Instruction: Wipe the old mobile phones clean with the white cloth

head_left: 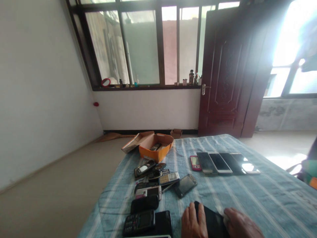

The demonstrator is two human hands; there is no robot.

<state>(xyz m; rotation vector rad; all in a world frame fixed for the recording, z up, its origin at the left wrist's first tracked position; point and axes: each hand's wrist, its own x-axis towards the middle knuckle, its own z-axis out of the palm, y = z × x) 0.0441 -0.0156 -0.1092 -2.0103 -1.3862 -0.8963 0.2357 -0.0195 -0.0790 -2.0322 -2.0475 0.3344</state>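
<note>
Left hand [194, 219]: fingers slightly parted, over one edge of black slab phone [213, 222], grip can't tell. Right hand [241, 221]: fingers curled, blurred, at opposite edge by small white scrap [225, 219]; closure can't tell. Slab phone is nearer the camera than orange cardboard box [148, 154]. Right of box: one red keypad phone [195, 163], four glossy flat phones [220, 163] in a row. Striped blue cloth [247, 195] underneath.
</note>
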